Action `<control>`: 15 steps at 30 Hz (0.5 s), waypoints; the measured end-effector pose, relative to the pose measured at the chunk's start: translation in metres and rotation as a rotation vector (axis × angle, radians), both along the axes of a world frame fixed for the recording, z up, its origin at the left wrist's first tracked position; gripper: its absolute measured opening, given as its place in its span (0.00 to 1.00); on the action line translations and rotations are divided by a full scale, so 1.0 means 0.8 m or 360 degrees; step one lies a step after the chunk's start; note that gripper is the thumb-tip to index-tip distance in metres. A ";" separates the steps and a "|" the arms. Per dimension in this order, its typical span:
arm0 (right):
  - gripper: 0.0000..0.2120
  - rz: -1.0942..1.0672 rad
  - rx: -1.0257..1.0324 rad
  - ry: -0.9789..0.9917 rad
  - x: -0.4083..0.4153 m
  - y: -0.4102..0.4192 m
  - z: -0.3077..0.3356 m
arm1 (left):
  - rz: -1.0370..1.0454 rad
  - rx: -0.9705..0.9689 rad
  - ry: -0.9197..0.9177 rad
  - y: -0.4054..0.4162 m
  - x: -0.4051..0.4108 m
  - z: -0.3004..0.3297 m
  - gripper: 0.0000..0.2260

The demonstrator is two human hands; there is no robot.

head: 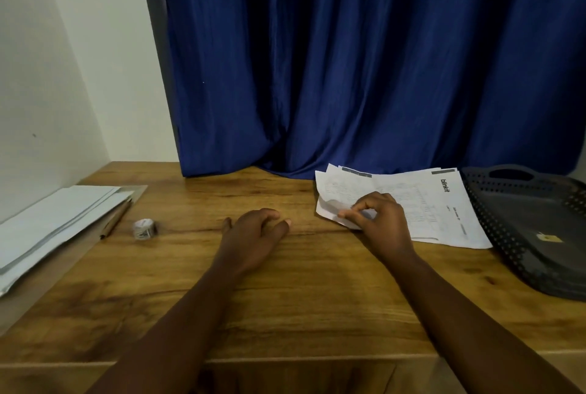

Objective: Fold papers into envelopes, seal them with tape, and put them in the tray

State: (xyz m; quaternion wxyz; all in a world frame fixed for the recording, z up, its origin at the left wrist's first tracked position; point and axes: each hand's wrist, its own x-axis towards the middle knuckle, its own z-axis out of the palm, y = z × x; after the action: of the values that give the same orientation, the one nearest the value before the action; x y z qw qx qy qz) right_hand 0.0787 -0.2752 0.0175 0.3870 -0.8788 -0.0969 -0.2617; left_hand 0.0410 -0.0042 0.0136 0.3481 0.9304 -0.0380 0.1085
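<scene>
A stack of printed papers (421,200) lies on the wooden table at the right, next to a dark perforated tray (513,235). My right hand (380,219) pinches the near left corner of the top sheet between thumb and fingers, and that corner is lifted and curled. My left hand (253,235) rests on the bare wood in the middle with loosely curled fingers, holding nothing. A small roll of tape (144,228) stands on the table to the left of my left hand.
A pile of white sheets and a folder (57,222) sits at the left edge, with a pencil (115,219) beside it. A blue curtain (364,76) hangs behind the table. A small yellowish scrap (548,238) lies in the tray.
</scene>
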 end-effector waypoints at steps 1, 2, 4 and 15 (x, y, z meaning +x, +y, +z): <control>0.11 -0.0011 -0.0050 -0.0020 -0.006 0.003 0.003 | 0.0002 -0.0107 -0.0003 0.000 -0.001 0.001 0.18; 0.12 0.0008 -0.0140 -0.0032 -0.013 0.007 0.005 | 0.0004 -0.0233 0.0008 0.001 -0.001 0.001 0.17; 0.14 0.0145 -0.0369 -0.0089 -0.030 0.024 0.006 | -0.0005 -0.0487 0.0039 0.002 0.002 0.001 0.21; 0.21 0.0627 -0.0955 -0.0314 -0.107 0.087 0.008 | 0.0048 -0.0759 0.0061 0.011 -0.012 0.008 0.43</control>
State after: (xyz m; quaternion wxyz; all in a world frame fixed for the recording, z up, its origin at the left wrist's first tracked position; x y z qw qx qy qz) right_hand -0.0072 -0.2056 0.0238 0.1440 -0.8883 -0.3734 -0.2255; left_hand 0.0315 0.0048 0.0201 0.5571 0.8241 0.0092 0.1020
